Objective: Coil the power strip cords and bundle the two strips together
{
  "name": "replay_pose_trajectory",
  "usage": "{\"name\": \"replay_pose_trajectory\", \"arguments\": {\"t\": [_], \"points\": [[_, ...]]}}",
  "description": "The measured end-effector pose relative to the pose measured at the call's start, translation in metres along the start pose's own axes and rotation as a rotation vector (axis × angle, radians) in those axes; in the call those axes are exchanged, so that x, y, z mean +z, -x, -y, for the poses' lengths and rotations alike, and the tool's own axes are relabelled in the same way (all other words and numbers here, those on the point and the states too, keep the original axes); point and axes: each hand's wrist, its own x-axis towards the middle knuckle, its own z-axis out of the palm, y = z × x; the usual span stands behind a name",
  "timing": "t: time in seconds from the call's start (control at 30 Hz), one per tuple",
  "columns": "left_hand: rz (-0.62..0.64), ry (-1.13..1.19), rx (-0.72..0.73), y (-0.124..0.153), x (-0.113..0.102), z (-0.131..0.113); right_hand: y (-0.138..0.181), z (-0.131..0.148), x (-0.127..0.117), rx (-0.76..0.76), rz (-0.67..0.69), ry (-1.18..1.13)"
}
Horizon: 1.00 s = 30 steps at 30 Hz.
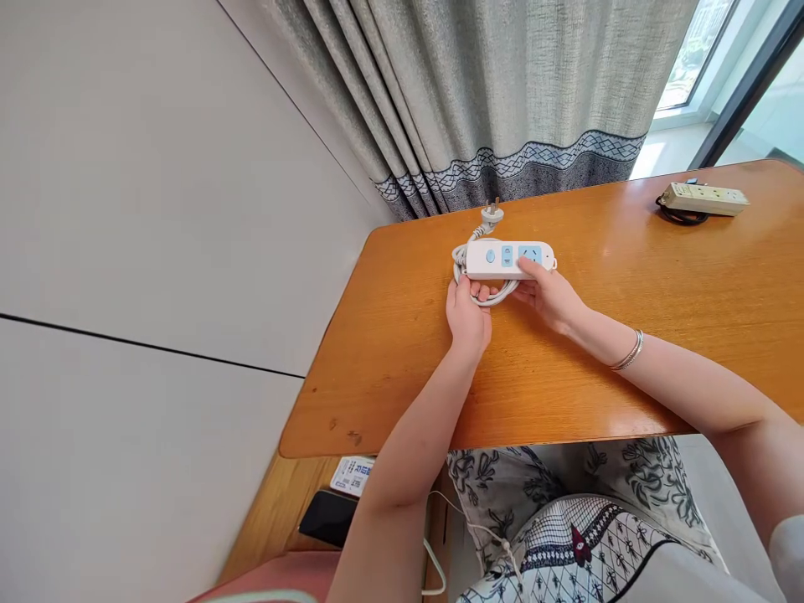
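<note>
A white power strip (483, 266) with pale blue socket panels is held over the wooden table between my two hands. My right hand (549, 295) grips its right end, the thumb lying on the socket face and the fingers underneath. At the lower left corner my left hand (470, 316) has its fingers closed around the strip's edge and the coiled white cord. The cord (502, 295) loops behind and below the strip. Its plug (492, 215) sticks up beyond the strip's upper left, prongs pointing away from me.
A second, cream-coloured power strip (707, 199) with a black cord lies at the table's (659, 276) far right. Grey curtains (528, 75) hang behind the far edge, and a pale wall (144, 184) stands to the left. Below left are a black phone (328, 517) and a white printed box (352, 475).
</note>
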Motion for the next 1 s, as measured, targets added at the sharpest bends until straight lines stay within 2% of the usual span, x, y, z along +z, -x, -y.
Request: {"name": "replay_pose_trajectory", "arguments": {"t": [0.2, 0.37, 0.6, 0.83, 1.0], "points": [[-0.066, -0.030, 0.029, -0.006, -0.002, 0.001, 0.005, -0.011, 0.002, -0.035, 0.052, -0.020], [-0.020, 0.038, -0.028, -0.008, -0.003, 0.003, 0.009, -0.016, 0.006, -0.055, -0.029, -0.113], [0.001, 0.079, -0.081, -0.001, -0.006, 0.016, 0.010, -0.020, 0.009, 0.016, -0.158, -0.283], [-0.041, 0.047, -0.082, -0.006, -0.009, 0.007, 0.018, -0.025, 0.012, 0.090, -0.109, -0.281], [0.024, 0.075, -0.109, -0.006, -0.006, -0.002, 0.026, -0.026, 0.016, -0.019, -0.034, -0.231]]}}
